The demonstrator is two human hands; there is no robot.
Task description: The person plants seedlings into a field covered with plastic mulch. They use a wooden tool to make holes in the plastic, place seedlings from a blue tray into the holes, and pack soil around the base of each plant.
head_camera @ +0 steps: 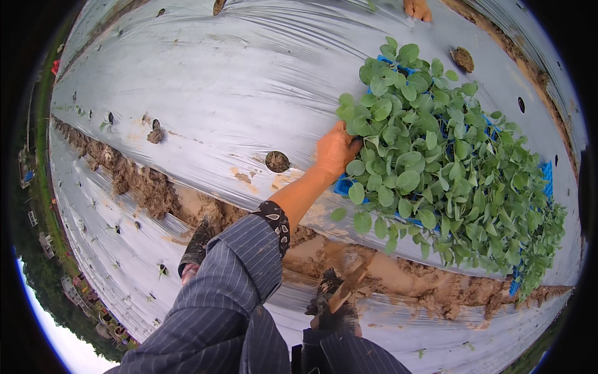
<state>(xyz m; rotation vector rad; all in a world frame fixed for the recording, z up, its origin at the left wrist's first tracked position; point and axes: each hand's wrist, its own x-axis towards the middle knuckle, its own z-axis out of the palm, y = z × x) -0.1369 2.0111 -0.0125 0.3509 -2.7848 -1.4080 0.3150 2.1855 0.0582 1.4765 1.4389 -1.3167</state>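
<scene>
My left hand (337, 148) is bare and reaches to the near left edge of a blue plastic seedling tray (343, 185). Its fingers are curled in among broad-leaved green seedlings (409, 180); leaves hide the fingertips, so what they grip cannot be told. Low in the picture my right hand (322, 309), in a dark muddy glove, holds a mud-coated, flat wooden-looking tool (349, 286) that slants up to the right. Leaves cover most of the tray, which rests on silver plastic mulch film (196, 103).
Round planting holes (277, 161) pierce the film. Another person's hand (418, 9) touches it at the top. A wet muddy furrow (392, 271) runs before me, with my muddy boots (202, 240) at it. More blue tray (547, 177) shows right. Small seedlings (162, 269) stand in the nearer bed.
</scene>
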